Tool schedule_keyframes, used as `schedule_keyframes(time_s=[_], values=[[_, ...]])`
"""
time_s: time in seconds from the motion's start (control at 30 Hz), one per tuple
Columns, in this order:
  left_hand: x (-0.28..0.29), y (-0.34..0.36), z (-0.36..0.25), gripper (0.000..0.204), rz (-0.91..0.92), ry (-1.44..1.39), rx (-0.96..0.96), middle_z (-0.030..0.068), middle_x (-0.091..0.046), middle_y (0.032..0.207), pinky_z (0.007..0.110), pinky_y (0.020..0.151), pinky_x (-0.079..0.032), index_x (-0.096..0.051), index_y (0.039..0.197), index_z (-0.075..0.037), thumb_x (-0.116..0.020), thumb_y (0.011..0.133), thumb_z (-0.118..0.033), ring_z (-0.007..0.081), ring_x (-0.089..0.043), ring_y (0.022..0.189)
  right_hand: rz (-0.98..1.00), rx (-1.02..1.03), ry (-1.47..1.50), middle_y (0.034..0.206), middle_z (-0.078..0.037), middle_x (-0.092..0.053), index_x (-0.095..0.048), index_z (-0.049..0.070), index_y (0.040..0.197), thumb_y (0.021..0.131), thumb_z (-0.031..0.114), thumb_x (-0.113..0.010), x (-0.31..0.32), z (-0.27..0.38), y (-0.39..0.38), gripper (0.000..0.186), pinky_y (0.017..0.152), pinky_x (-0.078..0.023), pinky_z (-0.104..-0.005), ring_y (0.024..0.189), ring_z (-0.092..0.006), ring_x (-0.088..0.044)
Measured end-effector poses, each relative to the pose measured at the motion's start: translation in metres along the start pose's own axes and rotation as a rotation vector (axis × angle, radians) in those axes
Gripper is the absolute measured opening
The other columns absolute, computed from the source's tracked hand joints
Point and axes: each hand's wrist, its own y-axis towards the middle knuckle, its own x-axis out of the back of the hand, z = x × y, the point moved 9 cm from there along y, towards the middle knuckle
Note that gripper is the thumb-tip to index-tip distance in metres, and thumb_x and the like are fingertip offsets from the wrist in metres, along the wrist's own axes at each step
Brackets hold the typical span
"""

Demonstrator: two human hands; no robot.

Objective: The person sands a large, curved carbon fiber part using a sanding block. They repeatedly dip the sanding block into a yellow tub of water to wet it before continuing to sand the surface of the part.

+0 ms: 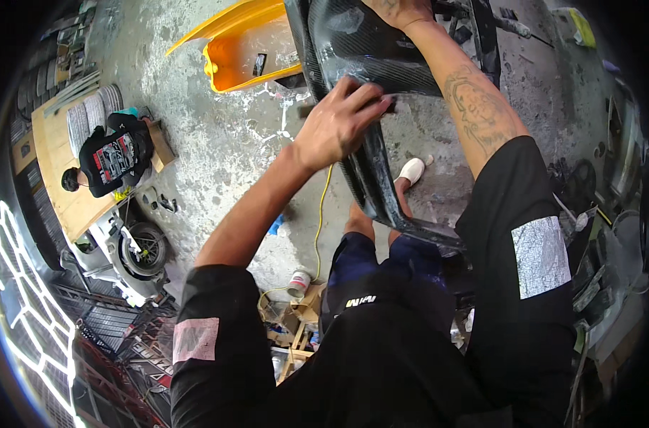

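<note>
A black, glossy carbon-fibre panel point(371, 60) with a woven pattern and a long narrow arm stretches from the top of the view down in front of my legs. My left hand point(342, 118) is closed, its fingers bent over a dark flat block point(387, 105) whose ends stick out on both sides. Block and hand are at the panel's left edge, where the narrow arm begins. At the upper edge of the view, my right hand point(401, 10) rests at the far part of the panel. Its fingers are cut off by the picture's border.
Beyond the panel, a yellow shell-like part point(221, 71) lies on the stained concrete floor, a dark phone-like object point(259, 65) inside it. A yellow cord point(323, 214) runs to a can point(299, 284). At left are another person point(114, 157) and a scooter point(135, 250).
</note>
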Motion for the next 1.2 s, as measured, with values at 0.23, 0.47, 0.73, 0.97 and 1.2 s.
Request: schedule_keyframes(time_s=[0.23,0.47,0.73,0.97,1.2], values=[[0.018,0.003,0.013,0.038,-0.113,-0.057,0.100,0.0107,-0.064,0.115,0.043,0.088,-0.056,-0.073,0.123,-0.007,-0.077,0.086,0.000,0.0332,-0.063,0.101,-0.016,-0.008,-0.078,0.167,-0.004,-0.034,-0.063,0.034,0.138,0.089,0.060,-0.072,-0.003,-0.005,0.005,0.056,0.120,-0.017,-0.0716,0.153,-0.0430,-0.026],[0.020,-0.082,-0.016,0.037,-0.711,-0.184,0.725,0.0163,-0.062,0.114,0.040,0.090,-0.055,-0.071,0.122,-0.004,-0.079,0.087,0.000,0.0324,-0.063,0.106,0.014,0.021,-0.061,0.167,-0.004,-0.035,-0.063,0.033,0.139,0.091,0.059,-0.071,-0.002,-0.003,0.000,0.056,0.119,-0.018,-0.0691,0.155,-0.0417,-0.025],[-0.024,-0.070,-0.032,0.032,-0.744,-0.207,0.749,0.0160,-0.061,0.109,0.045,0.084,-0.052,-0.068,0.115,-0.001,-0.078,0.085,0.000,0.0375,-0.061,0.098,0.044,0.013,-0.140,0.169,-0.003,-0.034,-0.061,0.034,0.143,0.092,0.061,-0.068,-0.012,-0.004,-0.002,0.058,0.120,-0.018,-0.0696,0.155,-0.0405,-0.026],[-0.034,-0.071,-0.046,0.036,-0.712,-0.227,0.707,0.0158,-0.063,0.112,0.047,0.084,-0.052,-0.067,0.118,-0.004,-0.077,0.084,0.000,0.0382,-0.060,0.098,0.049,0.033,-0.150,0.170,-0.004,-0.033,-0.058,0.034,0.146,0.094,0.060,-0.067,-0.016,-0.008,-0.003,0.059,0.121,-0.015,-0.0711,0.155,-0.0418,-0.025],[-0.024,-0.066,-0.042,0.035,-0.704,-0.192,0.681,0.0129,-0.061,0.113,0.046,0.083,-0.053,-0.065,0.121,-0.002,-0.073,0.087,-0.003,0.0372,-0.057,0.098,0.043,0.043,-0.188,0.169,-0.005,-0.033,-0.058,0.033,0.145,0.094,0.061,-0.066,-0.020,-0.009,-0.002,0.059,0.120,-0.017,-0.0707,0.154,-0.0417,-0.027]])
